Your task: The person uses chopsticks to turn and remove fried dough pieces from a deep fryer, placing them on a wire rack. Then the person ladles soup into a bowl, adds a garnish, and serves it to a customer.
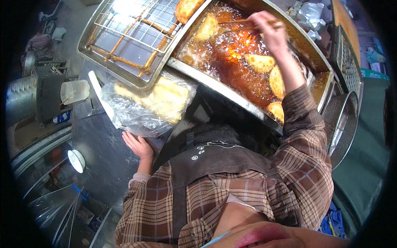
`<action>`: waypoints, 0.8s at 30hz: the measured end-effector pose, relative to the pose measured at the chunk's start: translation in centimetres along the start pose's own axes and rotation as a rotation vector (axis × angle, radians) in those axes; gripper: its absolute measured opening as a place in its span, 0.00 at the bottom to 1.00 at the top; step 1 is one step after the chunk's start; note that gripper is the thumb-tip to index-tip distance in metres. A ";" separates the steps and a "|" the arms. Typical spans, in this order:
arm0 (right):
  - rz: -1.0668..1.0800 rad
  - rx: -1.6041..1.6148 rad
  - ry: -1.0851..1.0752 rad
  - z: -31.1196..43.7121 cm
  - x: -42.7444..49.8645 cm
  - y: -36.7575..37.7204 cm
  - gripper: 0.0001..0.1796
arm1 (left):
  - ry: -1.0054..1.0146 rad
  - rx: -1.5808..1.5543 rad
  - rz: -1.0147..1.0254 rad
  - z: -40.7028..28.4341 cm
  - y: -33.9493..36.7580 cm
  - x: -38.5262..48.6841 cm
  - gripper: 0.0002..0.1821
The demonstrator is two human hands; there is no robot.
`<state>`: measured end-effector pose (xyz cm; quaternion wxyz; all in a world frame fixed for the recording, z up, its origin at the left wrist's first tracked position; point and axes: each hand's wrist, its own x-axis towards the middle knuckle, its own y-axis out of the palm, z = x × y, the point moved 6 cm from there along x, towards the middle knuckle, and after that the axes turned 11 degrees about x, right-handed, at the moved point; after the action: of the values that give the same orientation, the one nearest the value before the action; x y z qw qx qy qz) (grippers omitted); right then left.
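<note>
In my right hand (270, 31) is a pair of long wooden chopsticks (233, 21), held over a metal fryer vat (223, 83) of bubbling brown oil (229, 73). Their tips reach a pale half-moon pastry (207, 27) at the vat's left side. Several golden half-moon pastries, one of them near the middle (260, 62), float on the right below my forearm. My left hand (138, 145) lies flat on the dark worktop (105, 155), fingers apart, at the lower edge of a clear plastic bag (136, 116) with pale yellow dough-like pieces inside. It holds nothing visible.
Left of the vat, a metal tray (116, 74) carries a wire rack (136, 31) and a browned pastry (187, 11). A white rod (100, 97) lies beside the bag. Around the worktop are a white bowl (76, 161) and a plastic container (74, 91). At right hangs a mesh strainer (342, 130).
</note>
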<state>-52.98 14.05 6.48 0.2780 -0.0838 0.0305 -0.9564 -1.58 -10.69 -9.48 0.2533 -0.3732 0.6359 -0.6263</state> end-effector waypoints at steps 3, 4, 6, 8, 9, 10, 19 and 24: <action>0.097 0.017 0.068 -4.6 -1.2 3.6 0.10 | -0.014 -0.006 0.038 -0.1 0.0 -0.1 0.32; 0.136 -0.003 0.052 -5.3 -1.3 4.7 0.10 | -0.007 -0.006 0.024 -0.1 -0.1 -0.1 0.32; 0.165 0.002 0.042 -6.5 -0.8 7.1 0.09 | -0.018 -0.009 0.032 -0.3 -0.3 -0.1 0.32; 0.220 -0.175 -0.082 -6.3 -0.5 8.4 0.11 | -0.009 -0.019 0.018 -0.5 -0.5 -0.1 0.31; 0.246 -0.260 -0.095 -6.2 -0.4 8.6 0.11 | -0.016 -0.031 0.023 -0.4 -0.5 -0.1 0.31; 0.247 -0.290 -0.082 -6.2 -0.4 8.4 0.12 | -0.017 -0.023 0.016 -0.4 -0.6 -0.1 0.31; -0.059 -0.281 0.066 -3.0 -3.1 0.1 0.10 | -0.025 -0.025 0.008 -0.1 0.0 -0.1 0.31; 0.143 -0.174 -0.070 -5.0 -3.6 5.3 0.08 | 0.036 -0.031 -0.038 -0.4 -0.2 -0.1 0.31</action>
<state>-48.10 11.59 0.49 0.3382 -0.1385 0.1094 -0.9244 -1.81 -10.34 -9.27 0.2239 -0.3777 0.6426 -0.6279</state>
